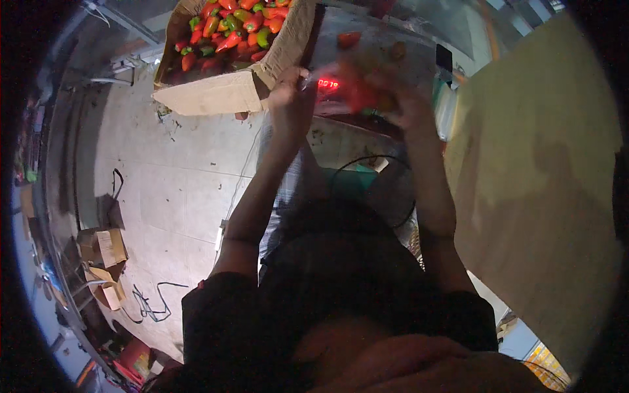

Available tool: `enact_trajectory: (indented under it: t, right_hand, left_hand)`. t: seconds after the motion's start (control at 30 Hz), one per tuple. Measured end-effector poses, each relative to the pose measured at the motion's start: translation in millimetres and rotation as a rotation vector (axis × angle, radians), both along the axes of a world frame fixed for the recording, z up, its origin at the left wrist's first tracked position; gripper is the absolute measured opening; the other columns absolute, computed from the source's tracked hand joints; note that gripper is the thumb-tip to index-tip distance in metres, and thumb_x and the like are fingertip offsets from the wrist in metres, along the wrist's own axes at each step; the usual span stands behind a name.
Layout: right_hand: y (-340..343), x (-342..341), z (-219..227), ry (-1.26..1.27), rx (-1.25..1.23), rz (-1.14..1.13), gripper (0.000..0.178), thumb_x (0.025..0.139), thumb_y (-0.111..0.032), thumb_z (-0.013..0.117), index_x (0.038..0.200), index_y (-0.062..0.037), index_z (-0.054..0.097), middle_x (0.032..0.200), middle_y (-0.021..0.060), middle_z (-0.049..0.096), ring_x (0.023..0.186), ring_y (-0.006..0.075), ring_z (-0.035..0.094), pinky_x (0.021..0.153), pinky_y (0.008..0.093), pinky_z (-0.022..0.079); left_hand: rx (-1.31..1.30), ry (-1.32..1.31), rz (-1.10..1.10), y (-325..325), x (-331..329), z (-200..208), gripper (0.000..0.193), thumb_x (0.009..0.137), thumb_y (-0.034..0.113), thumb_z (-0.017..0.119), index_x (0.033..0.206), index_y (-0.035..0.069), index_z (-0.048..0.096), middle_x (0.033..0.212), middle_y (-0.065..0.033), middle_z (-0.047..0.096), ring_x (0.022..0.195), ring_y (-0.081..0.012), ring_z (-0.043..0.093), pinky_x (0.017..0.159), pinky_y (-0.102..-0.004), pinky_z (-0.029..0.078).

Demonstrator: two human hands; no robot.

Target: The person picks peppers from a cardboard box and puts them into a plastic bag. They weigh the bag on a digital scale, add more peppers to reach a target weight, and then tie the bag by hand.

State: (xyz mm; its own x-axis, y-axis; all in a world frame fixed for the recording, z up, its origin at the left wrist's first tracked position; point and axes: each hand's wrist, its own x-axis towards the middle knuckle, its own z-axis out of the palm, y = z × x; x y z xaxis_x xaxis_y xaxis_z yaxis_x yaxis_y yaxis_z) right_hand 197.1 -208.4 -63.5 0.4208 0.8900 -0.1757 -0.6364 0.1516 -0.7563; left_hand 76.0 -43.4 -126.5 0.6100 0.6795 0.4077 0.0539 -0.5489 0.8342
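My left hand (289, 95) is closed beside the near right corner of the cardboard box, its fingertips pressed on something I cannot make out. Across from it, my right hand (401, 103) is smeared by motion, so its fingers cannot be read. Between the hands is a blurred red and green mass (359, 88), pepper-like in colour. It lies over a scale with a glowing red digital display (328, 84). Farther back on the scale's grey top (419, 56) rests a red pepper (348, 40).
An open cardboard box (216, 97) full of red and green peppers (229, 40) stands at the far left. A large tan sheet (537, 196) rises on the right. Torn cardboard (105, 249) and a black cable (157, 308) lie on the pale floor (177, 190) at left.
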Motion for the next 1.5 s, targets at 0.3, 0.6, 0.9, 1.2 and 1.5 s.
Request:
enact_trajectory:
  t: [0.3,0.6,0.9,1.2,1.5]
  right_hand:
    - [17.8,-46.3,-19.5,0.165,-0.122,0.296,0.034,0.082,-0.021,0.061,0.111,-0.0044,0.054,0.096,0.0054,0.062,0.08,0.0153,0.062,0.069,0.0296,0.052]
    - [22.2,-101.7,-5.9,0.227,-0.081,-0.357,0.028,0.088,-0.033,0.053,0.101,-0.0077,0.056,0.088,0.0055,0.06,0.078,0.0145,0.059,0.064,0.0291,0.05]
    - [43.2,-112.0,-25.9,0.077,-0.066,-0.368,0.027,0.084,-0.017,0.053,0.107,-0.0035,0.05,0.104,0.0063,0.053,0.088,0.0196,0.056,0.075,0.0341,0.048]
    - [75.3,-107.3,36.6,-1.519,-0.217,0.008,0.014,0.083,-0.013,0.053,0.09,-0.0013,0.057,0.083,0.0182,0.058,0.081,0.033,0.058,0.069,0.0382,0.045]
    - [25.1,75.9,-15.3,-1.948,-0.803,-0.764,0.032,0.083,-0.032,0.055,0.104,-0.0087,0.058,0.101,0.0178,0.059,0.09,0.0356,0.057,0.079,0.0446,0.045]
  left_hand:
    - [0.182,-0.073,-0.186,-19.9,-42.0,73.1,0.017,0.077,0.008,0.051,0.091,0.0,0.056,0.084,-0.0169,0.058,0.077,-0.0297,0.058,0.069,-0.0332,0.046]
    - [0.15,-0.029,-0.15,-84.2,-87.7,60.3,0.02,0.072,-0.004,0.058,0.09,0.003,0.051,0.079,-0.0154,0.055,0.072,-0.0345,0.055,0.061,-0.0392,0.044]
    - [-0.048,-0.003,-0.141,-74.1,-88.7,96.4,0.011,0.082,0.01,0.058,0.085,0.004,0.049,0.077,-0.0107,0.053,0.069,-0.0258,0.053,0.062,-0.0296,0.04]
    - [-0.541,-0.185,-0.205,21.0,-89.6,107.8,0.02,0.093,0.027,0.048,0.084,0.01,0.05,0.064,0.0049,0.044,0.057,-0.0038,0.039,0.051,-0.0193,0.029]
    - [-0.919,-0.383,-0.434,56.7,-95.1,132.3,0.014,0.091,0.02,0.051,0.083,0.009,0.05,0.062,0.0039,0.042,0.053,-0.0057,0.04,0.049,-0.019,0.032]
